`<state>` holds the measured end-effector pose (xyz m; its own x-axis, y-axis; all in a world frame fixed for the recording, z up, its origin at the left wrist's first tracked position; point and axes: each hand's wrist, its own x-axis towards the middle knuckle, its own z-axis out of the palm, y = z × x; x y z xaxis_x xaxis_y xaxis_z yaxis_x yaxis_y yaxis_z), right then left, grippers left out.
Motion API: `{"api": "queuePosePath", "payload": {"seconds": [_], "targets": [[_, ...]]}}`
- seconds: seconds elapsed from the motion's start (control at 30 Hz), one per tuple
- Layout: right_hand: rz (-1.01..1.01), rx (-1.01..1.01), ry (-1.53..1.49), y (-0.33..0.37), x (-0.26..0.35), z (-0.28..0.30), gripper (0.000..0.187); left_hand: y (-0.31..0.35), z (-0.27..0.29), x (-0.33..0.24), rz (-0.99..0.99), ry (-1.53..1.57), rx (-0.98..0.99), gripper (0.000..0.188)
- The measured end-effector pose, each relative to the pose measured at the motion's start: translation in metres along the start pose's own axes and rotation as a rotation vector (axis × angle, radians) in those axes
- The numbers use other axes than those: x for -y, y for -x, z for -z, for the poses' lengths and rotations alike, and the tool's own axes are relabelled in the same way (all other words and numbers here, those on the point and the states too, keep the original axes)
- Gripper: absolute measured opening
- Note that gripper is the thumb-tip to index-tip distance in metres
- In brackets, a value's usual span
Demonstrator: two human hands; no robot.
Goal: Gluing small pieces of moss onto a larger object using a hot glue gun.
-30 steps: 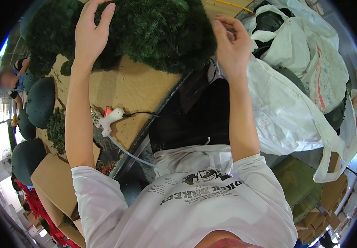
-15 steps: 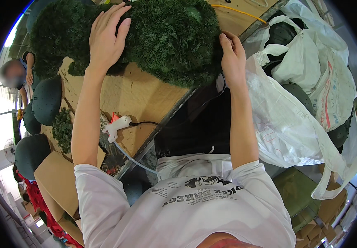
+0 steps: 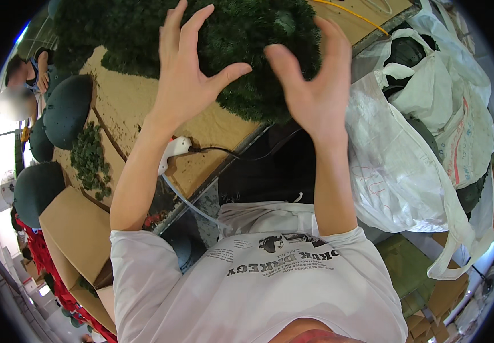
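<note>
We have lifted both hands off the dense green foliage mound that they were pressing half a second ago: the left hand and right hand now hover just above it, fingers spread, holding nothing. The mound rests on the cardboard-covered surface (a white glue gun lies nearer us), so we judge this a pause between presses.

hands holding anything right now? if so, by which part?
Nothing is gripped. The left hand and right hand are both open with fingers spread, in front of the bushy green ball; whether any fingertip touches it cannot be told.
</note>
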<state>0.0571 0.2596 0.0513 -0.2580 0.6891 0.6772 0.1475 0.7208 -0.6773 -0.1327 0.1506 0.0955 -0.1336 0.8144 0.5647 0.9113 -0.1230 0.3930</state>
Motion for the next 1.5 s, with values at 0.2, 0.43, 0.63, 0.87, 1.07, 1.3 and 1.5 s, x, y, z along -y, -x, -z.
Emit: {"api": "queuePosePath", "payload": {"seconds": [0.2, 0.43, 0.63, 0.87, 1.07, 1.3, 1.5], "targets": [[-0.145, 0.080, 0.110, -0.004, 0.019, -0.016, 0.081, 0.010, 0.012, 0.020, 0.013, 0.067, 0.049, 0.085], [0.018, 0.078, 0.163, 0.006, 0.016, -0.018, 0.073, 0.017, 0.010, 0.004, 0.045, 0.042, -0.033, 0.059], [-0.084, 0.116, 0.092, -0.010, 0.017, -0.008, 0.075, 0.018, 0.034, 0.020, 0.083, 0.309, 0.038, 0.061], [0.034, 0.122, 0.208, -0.002, 0.024, -0.022, 0.074, 0.057, 0.051, 0.012, -0.016, -0.036, 0.065, 0.048], [-0.120, 0.075, -0.028, -0.027, 0.023, -0.016, 0.065, 0.060, 0.045, -0.021, -0.085, -0.054, 0.163, 0.070], [-0.086, 0.231, 0.109, -0.039, 0.010, -0.014, 0.072, 0.054, 0.023, -0.005, -0.156, -0.131, 0.201, 0.078], [0.007, 0.290, 0.221, -0.030, 0.016, -0.006, 0.077, 0.059, 0.022, 0.003, -0.154, -0.081, 0.179, 0.074]]}}
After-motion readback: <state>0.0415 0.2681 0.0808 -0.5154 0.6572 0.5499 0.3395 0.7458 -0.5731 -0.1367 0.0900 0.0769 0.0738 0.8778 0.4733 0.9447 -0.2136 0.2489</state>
